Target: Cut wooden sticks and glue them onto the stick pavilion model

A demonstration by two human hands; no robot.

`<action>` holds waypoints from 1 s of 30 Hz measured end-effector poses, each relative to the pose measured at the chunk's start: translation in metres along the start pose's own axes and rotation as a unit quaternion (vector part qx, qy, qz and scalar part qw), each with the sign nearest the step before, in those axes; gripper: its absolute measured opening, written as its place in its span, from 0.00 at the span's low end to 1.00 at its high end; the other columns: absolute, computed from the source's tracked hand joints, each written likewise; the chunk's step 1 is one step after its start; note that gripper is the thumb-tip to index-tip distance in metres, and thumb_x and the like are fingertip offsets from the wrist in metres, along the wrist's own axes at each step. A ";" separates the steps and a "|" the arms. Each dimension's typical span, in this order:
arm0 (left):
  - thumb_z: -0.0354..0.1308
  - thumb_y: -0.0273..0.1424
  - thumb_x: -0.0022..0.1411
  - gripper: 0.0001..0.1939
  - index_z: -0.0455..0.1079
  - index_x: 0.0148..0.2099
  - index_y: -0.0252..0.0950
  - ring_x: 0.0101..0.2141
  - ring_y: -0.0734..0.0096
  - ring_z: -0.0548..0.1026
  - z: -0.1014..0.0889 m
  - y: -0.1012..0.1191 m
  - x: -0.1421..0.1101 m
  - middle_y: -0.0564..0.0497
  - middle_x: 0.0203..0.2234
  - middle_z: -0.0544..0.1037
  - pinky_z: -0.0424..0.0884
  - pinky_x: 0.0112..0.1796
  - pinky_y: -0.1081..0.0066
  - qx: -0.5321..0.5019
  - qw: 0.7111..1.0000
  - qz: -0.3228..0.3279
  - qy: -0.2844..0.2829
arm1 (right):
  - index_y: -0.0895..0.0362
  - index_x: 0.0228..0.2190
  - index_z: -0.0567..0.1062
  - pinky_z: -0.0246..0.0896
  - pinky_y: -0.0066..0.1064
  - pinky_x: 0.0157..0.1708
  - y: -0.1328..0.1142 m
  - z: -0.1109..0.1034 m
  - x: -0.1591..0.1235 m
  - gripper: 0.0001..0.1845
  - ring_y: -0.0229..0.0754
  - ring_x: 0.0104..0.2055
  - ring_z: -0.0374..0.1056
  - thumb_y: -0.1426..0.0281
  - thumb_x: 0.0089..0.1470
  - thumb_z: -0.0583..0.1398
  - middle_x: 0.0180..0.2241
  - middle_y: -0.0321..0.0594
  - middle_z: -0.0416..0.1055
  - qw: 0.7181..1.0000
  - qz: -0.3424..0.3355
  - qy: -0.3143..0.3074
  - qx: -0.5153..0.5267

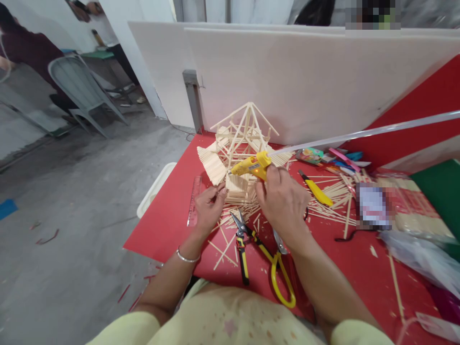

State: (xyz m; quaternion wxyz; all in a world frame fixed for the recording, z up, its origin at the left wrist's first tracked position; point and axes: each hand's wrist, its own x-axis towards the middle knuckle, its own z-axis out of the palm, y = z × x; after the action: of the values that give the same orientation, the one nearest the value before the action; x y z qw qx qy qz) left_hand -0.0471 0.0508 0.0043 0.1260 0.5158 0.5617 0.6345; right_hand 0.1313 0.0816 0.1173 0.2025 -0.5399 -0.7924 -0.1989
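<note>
My right hand [283, 196] is wrapped round a yellow glue gun [251, 165], its nozzle pointing left over a small house model [239, 139] built of thin wooden sticks. A long clear glue stick [359, 133] juts from the gun's back toward the right. At the model's front left, my left hand [210, 206] has its fingers pinched together close to the nozzle; what they hold, if anything, is too small to make out. Slatted stick panels [212, 165] slope out from the model's sides.
Pliers with black and yellow handles [242, 249] and yellow-handled scissors [282, 282] lie before me on the red table [161, 211]. A clear ruler [194, 201] is at left. Loose sticks [330, 191], a yellow cutter [318, 189] and packaged sticks [413, 206] lie right. White boards [287, 81] stand behind.
</note>
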 end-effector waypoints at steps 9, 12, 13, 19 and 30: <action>0.62 0.33 0.64 0.10 0.81 0.43 0.36 0.27 0.73 0.74 0.005 -0.003 -0.005 0.52 0.25 0.78 0.72 0.32 0.72 -0.013 1.000 0.005 0.018 | 0.59 0.52 0.67 0.45 0.34 0.30 -0.001 0.002 -0.005 0.18 0.42 0.33 0.65 0.64 0.64 0.53 0.38 0.42 0.72 1.000 0.027 0.004 0.013; 0.61 0.32 0.65 0.11 0.80 0.46 0.36 0.26 0.75 0.73 0.005 -0.002 -0.004 0.53 0.24 0.77 0.71 0.32 0.73 -0.009 1.000 0.015 0.016 | 0.59 0.51 0.68 0.45 0.34 0.30 -0.002 0.004 -0.009 0.17 0.42 0.34 0.65 0.63 0.64 0.54 0.37 0.41 0.71 0.999 0.044 0.003 0.021; 0.61 0.32 0.65 0.11 0.80 0.47 0.35 0.26 0.75 0.73 0.005 -0.002 -0.004 0.53 0.24 0.76 0.71 0.32 0.73 -0.010 1.000 0.016 0.015 | 0.59 0.51 0.68 0.46 0.34 0.31 -0.003 0.005 -0.009 0.17 0.43 0.34 0.65 0.63 0.64 0.54 0.37 0.40 0.71 0.999 0.047 0.001 0.023; 0.61 0.31 0.64 0.09 0.81 0.44 0.36 0.25 0.74 0.71 0.004 0.001 -0.004 0.53 0.22 0.74 0.71 0.31 0.72 -0.028 0.999 0.023 0.008 | 0.59 0.51 0.68 0.45 0.34 0.31 -0.002 0.011 -0.010 0.18 0.43 0.34 0.64 0.63 0.64 0.54 0.36 0.40 0.71 0.998 0.053 0.008 0.028; 0.61 0.32 0.64 0.10 0.81 0.42 0.34 0.30 0.71 0.76 0.002 -0.003 -0.006 0.48 0.29 0.80 0.74 0.36 0.70 -0.010 1.000 0.008 0.004 | 0.58 0.50 0.69 0.46 0.34 0.31 -0.001 0.014 -0.011 0.17 0.43 0.34 0.64 0.62 0.64 0.54 0.35 0.41 0.71 0.997 0.056 0.019 0.040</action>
State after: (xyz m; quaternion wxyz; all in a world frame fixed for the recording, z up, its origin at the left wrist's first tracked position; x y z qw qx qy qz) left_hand -0.0440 0.0484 -0.0013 0.1241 0.5168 0.5512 0.6432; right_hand 0.1330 0.0800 0.0992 0.2500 -0.5707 -0.7645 -0.1654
